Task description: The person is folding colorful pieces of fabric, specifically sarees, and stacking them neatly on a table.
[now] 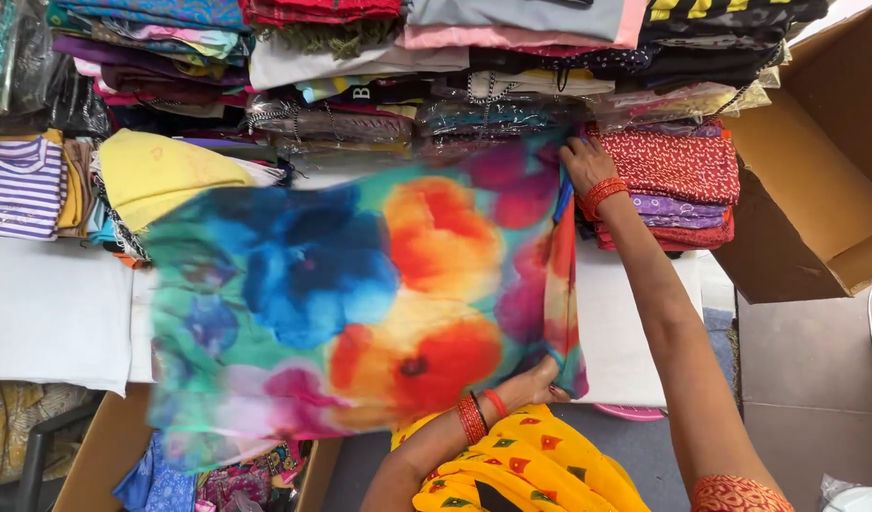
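A large thin cloth (360,284) with blue, orange, red and green flower blotches is spread over a white table (626,322); it looks blurred with motion. My right hand (580,159) is stretched out to the cloth's far right corner and pinches it, next to a red patterned folded stack (682,166). My left hand (542,381) grips the near right corner at the table's front edge. Red bangles are on both wrists.
Stacks of folded clothes (436,57) line the back of the table. A yellow cloth (166,171) and a purple-striped garment (19,185) lie at the left. An open cardboard box (815,190) stands at the right. Another box with clothes (171,474) sits below the table's front left.
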